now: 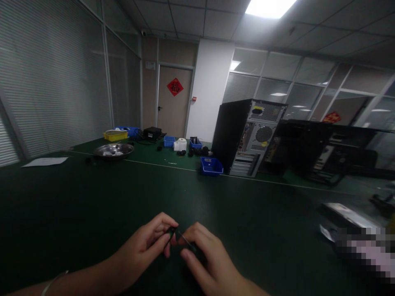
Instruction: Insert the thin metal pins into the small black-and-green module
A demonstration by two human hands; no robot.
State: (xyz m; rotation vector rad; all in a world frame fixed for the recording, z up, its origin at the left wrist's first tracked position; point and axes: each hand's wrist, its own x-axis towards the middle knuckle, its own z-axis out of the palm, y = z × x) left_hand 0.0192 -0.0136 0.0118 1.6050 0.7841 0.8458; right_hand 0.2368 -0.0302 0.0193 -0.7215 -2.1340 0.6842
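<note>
Green tabletop (129, 197), blue tray (211, 166), yellow basket (115, 135), black computer tower (232, 133).

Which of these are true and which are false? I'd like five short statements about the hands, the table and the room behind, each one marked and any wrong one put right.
1. The left hand holds a small dark piece. True.

2. The right hand is empty. False: it holds a thin-shafted tool, pointing toward the left hand.

3. A red diamond-shaped sign is on the door. True.

4. The bracelet is on the right arm. False: it is on the left one.

5. The black computer tower lies flat on the floor. False: it stands upright on the green table, behind a blue tray.
</note>
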